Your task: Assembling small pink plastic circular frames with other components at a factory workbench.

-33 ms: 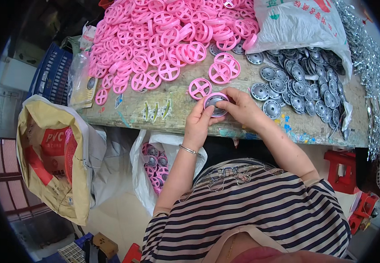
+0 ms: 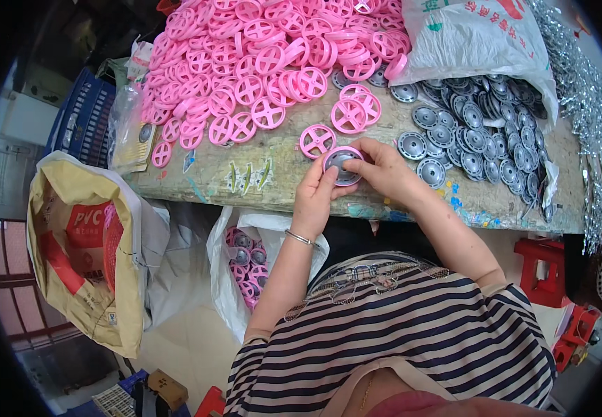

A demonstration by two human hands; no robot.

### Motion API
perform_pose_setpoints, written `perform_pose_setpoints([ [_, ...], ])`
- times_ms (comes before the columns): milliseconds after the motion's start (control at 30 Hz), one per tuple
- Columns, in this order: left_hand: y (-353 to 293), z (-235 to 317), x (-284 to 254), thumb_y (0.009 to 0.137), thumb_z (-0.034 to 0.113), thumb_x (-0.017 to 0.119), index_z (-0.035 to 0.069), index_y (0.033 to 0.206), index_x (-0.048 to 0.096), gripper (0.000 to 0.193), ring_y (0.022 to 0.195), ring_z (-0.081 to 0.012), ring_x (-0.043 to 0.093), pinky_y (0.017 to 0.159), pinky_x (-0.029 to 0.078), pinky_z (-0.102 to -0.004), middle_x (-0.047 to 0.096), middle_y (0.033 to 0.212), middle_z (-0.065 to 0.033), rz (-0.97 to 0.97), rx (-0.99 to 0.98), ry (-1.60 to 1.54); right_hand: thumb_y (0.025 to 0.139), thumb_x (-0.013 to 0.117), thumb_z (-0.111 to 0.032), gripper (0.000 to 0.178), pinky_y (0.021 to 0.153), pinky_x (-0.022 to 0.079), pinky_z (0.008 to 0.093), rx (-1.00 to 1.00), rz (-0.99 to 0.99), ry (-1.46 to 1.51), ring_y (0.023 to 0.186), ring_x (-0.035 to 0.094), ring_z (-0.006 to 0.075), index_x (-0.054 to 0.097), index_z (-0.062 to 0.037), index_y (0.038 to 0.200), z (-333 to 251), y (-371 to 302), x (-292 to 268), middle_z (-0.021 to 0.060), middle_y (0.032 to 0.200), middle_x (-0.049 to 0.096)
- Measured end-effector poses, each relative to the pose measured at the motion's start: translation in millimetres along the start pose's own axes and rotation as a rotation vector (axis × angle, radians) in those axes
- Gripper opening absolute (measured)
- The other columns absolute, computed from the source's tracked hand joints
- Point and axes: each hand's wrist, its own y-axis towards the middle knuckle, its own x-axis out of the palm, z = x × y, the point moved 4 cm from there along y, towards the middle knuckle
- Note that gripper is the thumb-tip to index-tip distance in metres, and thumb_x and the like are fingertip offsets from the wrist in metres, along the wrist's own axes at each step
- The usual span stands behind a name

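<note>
Between both hands, just over the table's near edge, is a pink plastic wheel (image 2: pixel 343 151) with a silver-grey hubcap disc (image 2: pixel 339 161) seated in it. My left hand (image 2: pixel 315 191) grips its left side, thumb on the disc's face. My right hand (image 2: pixel 383 169) holds the right side, its thumb also pressing on the disc. Just beyond lies a loose pink spoked wheel (image 2: pixel 316 141), with a few more behind it. A large heap of pink wheels (image 2: pixel 245 62) covers the far left of the table. To the right spreads a pile of grey discs (image 2: pixel 478 139).
A white plastic sack (image 2: pixel 478 42) lies behind the discs on the worn table (image 2: pixel 287 177). Below the near edge hangs a white bag (image 2: pixel 221 278) containing assembled wheels. An open tan sack (image 2: pixel 131 278) stands at left. Silver tinsel (image 2: pixel 579 90) and a red stool (image 2: pixel 541 267) are at right.
</note>
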Motion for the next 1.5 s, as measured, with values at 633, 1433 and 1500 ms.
perform_pose_setpoints([
  [633,-10.0,-7.9,-13.3,0.1,0.015,0.037,0.006,0.112,0.038,0.015,0.067,-0.0147,0.055,0.057,0.047,-0.0257,0.048,0.091,-0.0069,0.429,0.352,-0.117,0.069,0.074,-0.018,0.037,0.085,0.044,0.0398,-0.551,0.13,-0.663,0.098,0.052,0.0348,0.059,-0.0044,0.101,-9.7,44.2,28.1,0.0149,0.104,0.057],
  [1433,-4.9,-1.5,-8.5,0.097,0.011,0.046,-0.003,0.124,0.044,0.031,0.098,-0.0221,0.063,0.079,0.058,-0.0374,0.057,0.114,-0.0127,0.141,0.045,-0.079,0.066,0.078,-0.025,0.045,0.086,0.042,0.0394,-0.256,0.409,-0.853,0.101,0.05,0.0339,0.064,-0.0012,0.101,13.3,-28.9,-101.2,0.0154,0.108,0.056],
  [1500,-4.1,-2.0,-5.0,0.097,0.012,0.047,-0.003,0.124,0.044,0.031,0.098,-0.0224,0.062,0.08,0.058,-0.0373,0.057,0.114,-0.0128,0.131,0.036,-0.055,0.064,0.08,-0.025,0.049,0.087,0.042,0.0391,-0.323,0.405,-0.974,0.102,0.049,0.0338,0.063,-0.0004,0.103,18.5,-28.4,-100.0,0.0158,0.107,0.056],
])
